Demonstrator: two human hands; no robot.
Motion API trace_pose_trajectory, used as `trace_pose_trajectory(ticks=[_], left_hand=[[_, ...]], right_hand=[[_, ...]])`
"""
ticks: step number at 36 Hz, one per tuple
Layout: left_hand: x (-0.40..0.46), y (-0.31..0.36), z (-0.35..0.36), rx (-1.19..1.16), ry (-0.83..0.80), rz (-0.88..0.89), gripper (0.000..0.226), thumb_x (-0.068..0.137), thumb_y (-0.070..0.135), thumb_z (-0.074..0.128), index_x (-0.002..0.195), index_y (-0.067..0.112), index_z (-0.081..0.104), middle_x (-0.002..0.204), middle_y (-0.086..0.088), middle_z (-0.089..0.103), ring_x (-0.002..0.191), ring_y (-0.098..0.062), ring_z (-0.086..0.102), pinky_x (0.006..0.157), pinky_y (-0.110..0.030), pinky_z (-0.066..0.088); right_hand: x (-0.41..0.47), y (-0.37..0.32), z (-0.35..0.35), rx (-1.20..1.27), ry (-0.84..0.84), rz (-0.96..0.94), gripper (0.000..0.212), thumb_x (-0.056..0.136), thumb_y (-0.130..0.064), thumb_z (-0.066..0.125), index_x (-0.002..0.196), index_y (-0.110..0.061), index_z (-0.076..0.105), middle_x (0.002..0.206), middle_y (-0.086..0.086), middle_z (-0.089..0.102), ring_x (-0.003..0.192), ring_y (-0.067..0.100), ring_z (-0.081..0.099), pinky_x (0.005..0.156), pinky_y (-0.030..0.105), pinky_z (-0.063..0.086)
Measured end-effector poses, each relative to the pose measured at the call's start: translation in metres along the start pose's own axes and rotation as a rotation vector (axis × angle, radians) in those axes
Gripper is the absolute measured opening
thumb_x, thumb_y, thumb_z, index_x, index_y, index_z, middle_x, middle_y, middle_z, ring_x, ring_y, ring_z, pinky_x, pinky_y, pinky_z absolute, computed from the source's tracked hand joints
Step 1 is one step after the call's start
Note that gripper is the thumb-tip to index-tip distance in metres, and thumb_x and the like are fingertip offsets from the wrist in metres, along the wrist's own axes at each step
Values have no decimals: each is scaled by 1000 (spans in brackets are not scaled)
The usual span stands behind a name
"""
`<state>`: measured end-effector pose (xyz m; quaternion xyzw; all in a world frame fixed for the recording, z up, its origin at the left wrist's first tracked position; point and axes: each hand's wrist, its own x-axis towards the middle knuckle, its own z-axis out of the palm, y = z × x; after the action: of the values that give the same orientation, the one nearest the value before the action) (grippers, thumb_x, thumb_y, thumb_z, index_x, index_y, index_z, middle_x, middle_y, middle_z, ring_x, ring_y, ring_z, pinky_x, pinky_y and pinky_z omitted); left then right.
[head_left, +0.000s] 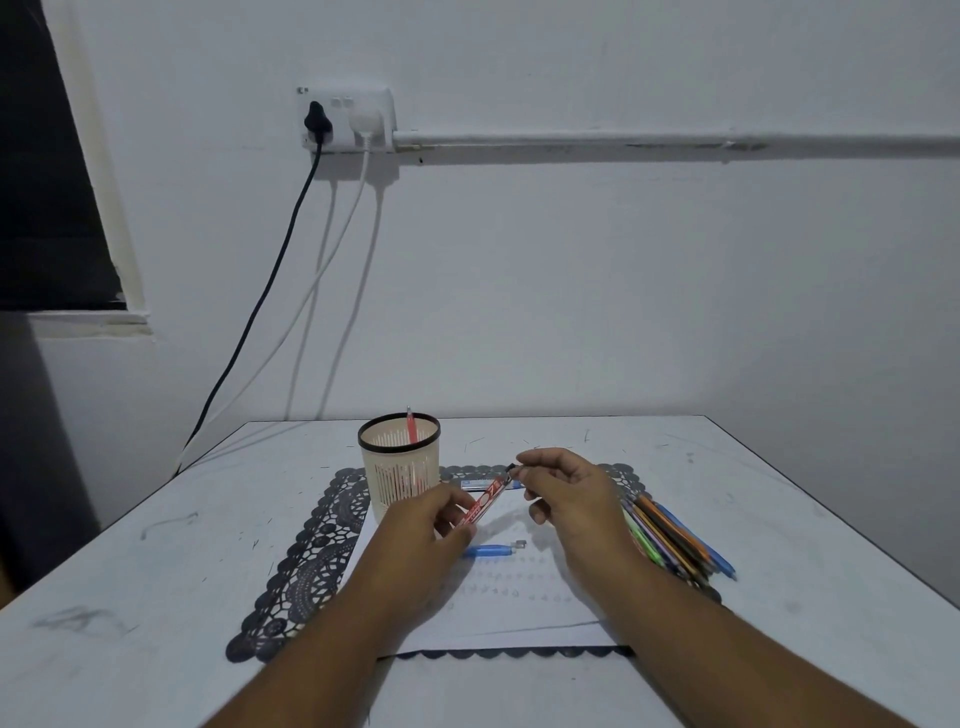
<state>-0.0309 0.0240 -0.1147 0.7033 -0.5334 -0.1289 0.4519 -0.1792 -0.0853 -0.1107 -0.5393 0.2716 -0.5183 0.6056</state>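
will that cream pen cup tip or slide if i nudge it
Pen cup looks like thin slotted plastic holding one pen, so probably light. Taller than wide and standing on the lace mat, it may tip from a high nudge rather than slide.

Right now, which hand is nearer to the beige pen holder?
Left. The left hand sits just in front of the pen holder; the right hand is farther off, to its right.
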Motion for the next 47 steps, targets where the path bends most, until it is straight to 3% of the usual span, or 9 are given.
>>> trace_pose_trajectory(ticks=[9,17,25,34,40,44,47], left_hand=[[1,-2,1,-23,1,8,17,97,20,68,99,37,71,85,13,67,75,-7,61,67,-27,50],[-1,1,1,-40,-11,-18,16,97,20,68,101,35,72,88,12,69,83,-10,63,74,-31,54],[0,-2,1,-65,-22,-25,16,95,19,70,98,35,72,83,15,70,78,-7,64,72,-28,53],[2,-3,3,-123,-29,-36,18,93,17,72,96,34,73,81,10,71,77,-10,64,79,-40,57],[1,-3,2,-158,-33,-28,19,92,13,71,94,32,73,81,5,71,76,-15,65,82,-47,57],[0,-1,2,-175,-34,-25,18,92,12,71,93,30,73,81,3,71,71,-9,62,79,-45,56],[-1,0,2,-167,-27,-27,18,93,12,71,93,30,73,82,4,72,70,-6,62,73,-35,54]], right_hand=[[0,-2,-1,-15,8,23,10,89,1,75,89,-8,78,85,11,77,69,14,62,56,28,48],[-2,-7,0,2,2,24,5,91,-1,73,91,-6,73,82,5,76,67,12,62,53,28,45],[-2,-9,0,-68,5,-41,4,91,-3,75,91,-7,75,84,8,76,72,14,62,54,29,46],[0,-15,-3,-101,-1,-77,1,92,-5,73,92,-6,74,90,14,77,70,16,62,51,28,46],[-4,-19,-1,-174,-24,-117,2,96,-8,69,95,-6,69,88,5,79,71,16,63,53,32,45],[-7,-22,0,-190,-31,-150,3,98,-9,67,95,-8,66,90,4,79,72,18,63,54,32,43],[-8,-26,1,-161,-20,-163,4,99,-8,66,95,-7,65,90,5,79,71,19,60,52,32,40]])
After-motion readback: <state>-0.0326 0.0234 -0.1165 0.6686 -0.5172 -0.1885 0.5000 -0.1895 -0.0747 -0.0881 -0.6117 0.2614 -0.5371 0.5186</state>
